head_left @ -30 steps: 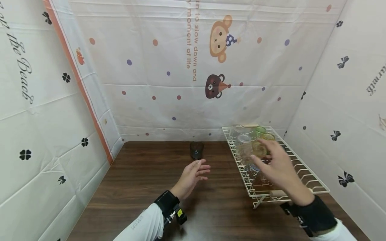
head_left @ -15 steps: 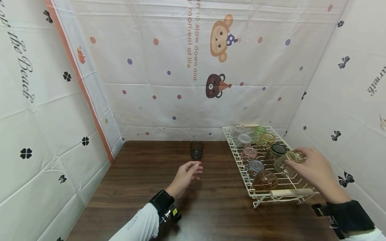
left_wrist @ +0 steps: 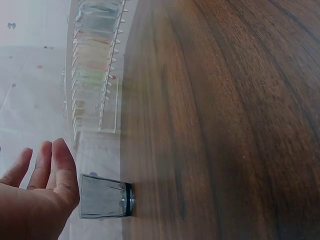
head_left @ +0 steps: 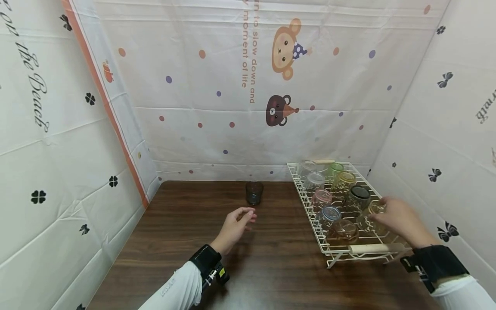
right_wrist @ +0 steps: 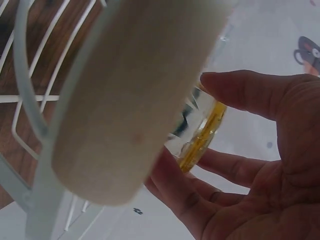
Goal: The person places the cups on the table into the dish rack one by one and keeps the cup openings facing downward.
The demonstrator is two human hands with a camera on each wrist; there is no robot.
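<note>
My right hand (head_left: pixel 401 219) holds a clear, yellow-tinted glass (head_left: pixel 365 221) upside down at the front right of the white wire rack (head_left: pixel 311 224). In the right wrist view, thumb and fingers lie on either side of the glass's yellow-edged base (right_wrist: pixel 205 137); the rack's pale handle hides the rest. My left hand (head_left: pixel 232 228) hovers over the table with relaxed fingers, nothing in it. Just beyond it a dark grey glass (head_left: pixel 254 193) stands upright on the wood, apart from the fingers.
Several upturned glasses stand on the rack: a black-based one (head_left: pixel 358 198), a pink one (head_left: pixel 321 198), a blue one (head_left: pixel 329 214), an amber one (head_left: pixel 343 231), with clear, green and yellow ones behind. A pale wooden handle (head_left: pixel 376 248) spans the rack's front. Printed cloth (head_left: pixel 193 86) hangs around the table.
My right hand has carried the yellow-tinted glass from above the rack's middle to its front right and lowered it. My left hand has drifted slightly left and towards me.
</note>
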